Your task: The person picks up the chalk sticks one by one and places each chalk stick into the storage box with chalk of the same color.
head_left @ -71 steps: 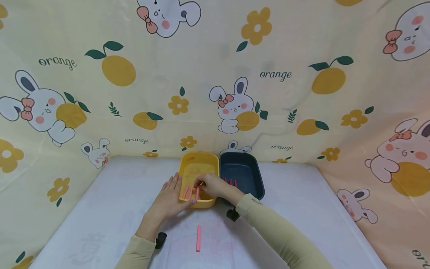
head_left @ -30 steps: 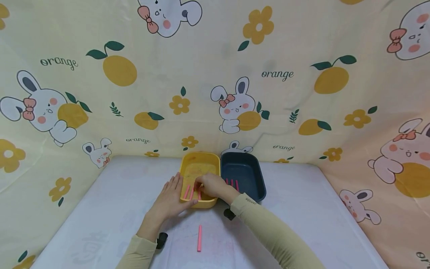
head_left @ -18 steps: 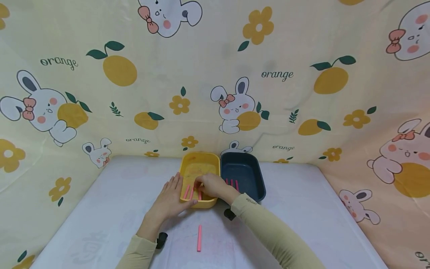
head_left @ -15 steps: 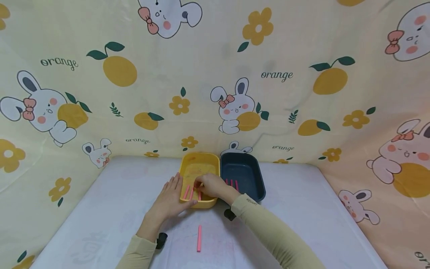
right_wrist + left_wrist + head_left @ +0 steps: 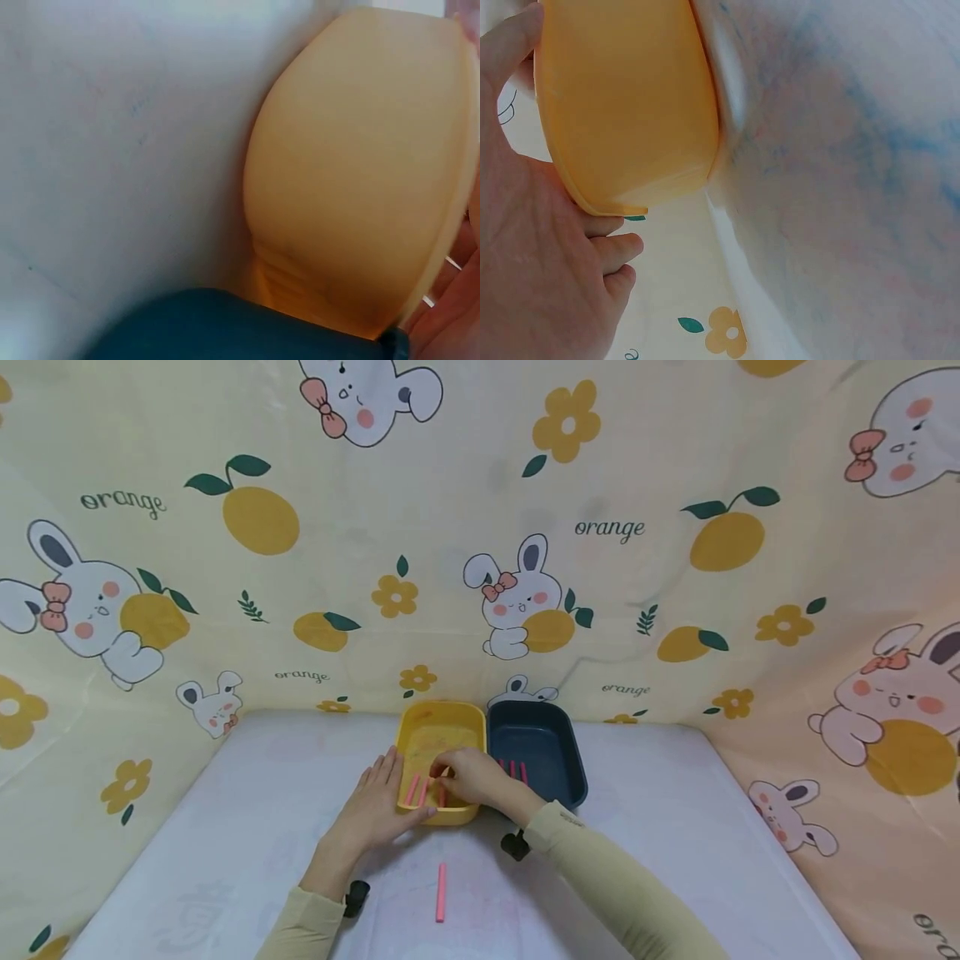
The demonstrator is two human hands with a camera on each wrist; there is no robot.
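On the table stands a yellow tray [image 5: 405,727] with several thin pink sticks in its near end. My left hand [image 5: 375,806] rests along its left wall with straight fingers, the thumb lying at the front rim. In the left wrist view, the left hand [image 5: 540,247] touches the tray's rim at one corner. My right hand [image 5: 468,777] reaches in over the right side with curled fingers, pinching a pink stick [image 5: 442,797]; the fingertips hide part of it. Two more pink sticks [image 5: 423,792] lean against the front wall, left of that hand.
A dark blue tray [image 5: 581,768] touches the yellow tray on the right, with a few pink sticks [image 5: 523,773] partly behind the right wrist. One loose pink stick [image 5: 441,893] lies on the white table in front. A patterned cloth [image 5: 450,527] hangs behind.
The right fingertips have shifted slightly over the stick at the tray's near end. The left hand stays on the rim. The head view has moved a little; the loose stick lies where it was.
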